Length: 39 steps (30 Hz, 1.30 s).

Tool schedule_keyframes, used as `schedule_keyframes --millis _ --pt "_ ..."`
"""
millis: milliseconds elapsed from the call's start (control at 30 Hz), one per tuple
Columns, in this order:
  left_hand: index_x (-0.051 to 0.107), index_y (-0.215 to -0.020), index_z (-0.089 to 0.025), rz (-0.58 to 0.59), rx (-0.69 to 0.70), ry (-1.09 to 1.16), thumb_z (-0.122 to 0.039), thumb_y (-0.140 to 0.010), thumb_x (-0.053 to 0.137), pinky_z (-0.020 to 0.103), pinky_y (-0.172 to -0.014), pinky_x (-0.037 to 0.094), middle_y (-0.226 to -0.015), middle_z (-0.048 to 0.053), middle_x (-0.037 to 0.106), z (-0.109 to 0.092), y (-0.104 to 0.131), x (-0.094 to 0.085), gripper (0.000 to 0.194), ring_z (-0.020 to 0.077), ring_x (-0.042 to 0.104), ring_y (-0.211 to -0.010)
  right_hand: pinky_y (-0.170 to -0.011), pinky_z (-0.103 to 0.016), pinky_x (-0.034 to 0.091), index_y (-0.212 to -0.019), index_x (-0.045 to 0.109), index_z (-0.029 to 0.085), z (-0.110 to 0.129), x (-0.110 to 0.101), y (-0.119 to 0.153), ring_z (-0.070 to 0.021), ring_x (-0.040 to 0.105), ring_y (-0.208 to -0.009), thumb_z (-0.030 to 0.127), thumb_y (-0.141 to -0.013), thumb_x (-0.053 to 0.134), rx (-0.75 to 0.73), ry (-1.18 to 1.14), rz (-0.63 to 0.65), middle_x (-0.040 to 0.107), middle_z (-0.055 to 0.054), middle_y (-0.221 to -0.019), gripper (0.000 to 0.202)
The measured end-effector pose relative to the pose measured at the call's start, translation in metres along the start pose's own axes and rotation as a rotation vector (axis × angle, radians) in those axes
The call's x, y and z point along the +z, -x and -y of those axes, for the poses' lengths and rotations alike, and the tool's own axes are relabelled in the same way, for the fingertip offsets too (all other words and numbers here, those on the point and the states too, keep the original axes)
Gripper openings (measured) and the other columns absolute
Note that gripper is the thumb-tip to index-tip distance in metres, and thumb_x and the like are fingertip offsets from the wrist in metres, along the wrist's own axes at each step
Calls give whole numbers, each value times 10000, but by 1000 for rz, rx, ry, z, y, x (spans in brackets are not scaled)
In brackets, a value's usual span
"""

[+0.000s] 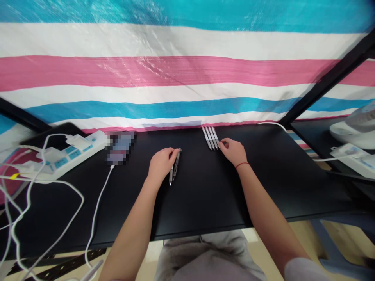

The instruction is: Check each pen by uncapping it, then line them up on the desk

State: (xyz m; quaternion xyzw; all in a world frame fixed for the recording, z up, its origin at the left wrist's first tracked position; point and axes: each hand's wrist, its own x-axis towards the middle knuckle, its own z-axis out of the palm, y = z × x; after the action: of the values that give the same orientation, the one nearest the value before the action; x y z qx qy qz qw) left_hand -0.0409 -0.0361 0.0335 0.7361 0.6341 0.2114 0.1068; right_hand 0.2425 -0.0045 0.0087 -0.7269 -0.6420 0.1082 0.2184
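Several white pens (210,137) lie side by side in a slanted row at the back of the black table. At the right end of that row, my right hand (233,151) has its fingers closed at the tip of the last pen. A red cord circles the right wrist. Left of the middle, my left hand (163,164) is closed around the upper part of a small bunch of pens (176,168), grey and dark, their tips pointing toward me. The fingers hide part of this bunch, so its exact number cannot be made out.
A phone (121,147), blurred out, lies at the back left with a white charging cable (101,195). Beside it is a white power strip (76,154) with tangled cords. Striped sheeting (187,72) hangs behind the black table (202,203). Another power strip (356,158) sits at right.
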Motion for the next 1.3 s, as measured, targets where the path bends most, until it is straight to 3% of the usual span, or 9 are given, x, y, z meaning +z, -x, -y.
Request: schedule_keyframes --millis 167,367,467,567,667,833,967,1167,1300 --pt "648 -824 -213 87 -33 -141 -446 -845 549 263 -605 382 -860 54 644 -8 6 4 254 200 596 -742 -601 -270 357 -865 695 233 4 -1 3 -196 618 -683 380 -855 493 -44 -26 -55 676 -21 -696 250" --pt "649 -898 -211 82 11 -180 -311 -829 583 295 -664 426 -898 60 686 -12 7 11 138 231 623 -817 -623 -266 382 -784 686 217 22 2 14 -174 602 -650 347 -868 480 -200 -89 -74 650 -20 -662 257" --pt "658 -928 -208 28 108 -104 -290 -848 567 334 -753 449 -848 55 694 -16 8 14 146 239 621 -836 -642 -263 415 -829 685 208 35 6 23 -160 601 -631 400 -876 501 -284 -263 12 647 -14 -660 270" --pt "643 -1013 -217 8 255 104 -310 -889 525 331 -820 461 -900 46 680 -23 11 18 194 208 623 -865 -605 -253 450 -955 653 195 46 8 29 -134 586 -569 493 -871 518 -234 -592 192 661 -7 -678 338" --pt "615 -1084 -234 34 313 262 -328 -922 477 286 -794 482 -990 46 648 -31 15 25 233 167 632 -856 -514 -230 437 -792 611 177 51 7 32 -102 540 -490 537 -858 526 -191 -819 352 651 -13 -652 376" --pt "542 -1205 -216 51 255 228 -362 -925 470 319 -815 490 -1033 72 640 -34 17 31 323 201 634 -913 -425 -206 392 -736 594 164 52 3 30 -110 574 -494 541 -802 608 -74 -986 331 658 -32 -633 383" --pt "571 -1084 -187 149 185 155 -375 -967 341 337 -763 491 -964 93 666 -34 16 30 319 237 651 -875 -443 -217 426 -747 598 160 47 1 26 -127 606 -539 553 -787 622 -28 -1046 293 665 -47 -663 395" --pt "548 -896 -185 173 162 113 -357 -982 260 304 -646 452 -709 46 606 -42 18 24 346 215 630 -682 -501 -238 459 -851 606 182 39 -8 23 -112 560 -549 507 -839 586 -217 -991 281 609 -1 -646 326" --pt "553 -904 -196 169 201 195 -366 -982 278 303 -676 456 -729 31 607 -40 16 23 333 205 625 -702 -565 -269 503 -926 618 197 40 -17 25 -124 585 -614 466 -857 574 -296 -991 265 623 -14 -739 281"
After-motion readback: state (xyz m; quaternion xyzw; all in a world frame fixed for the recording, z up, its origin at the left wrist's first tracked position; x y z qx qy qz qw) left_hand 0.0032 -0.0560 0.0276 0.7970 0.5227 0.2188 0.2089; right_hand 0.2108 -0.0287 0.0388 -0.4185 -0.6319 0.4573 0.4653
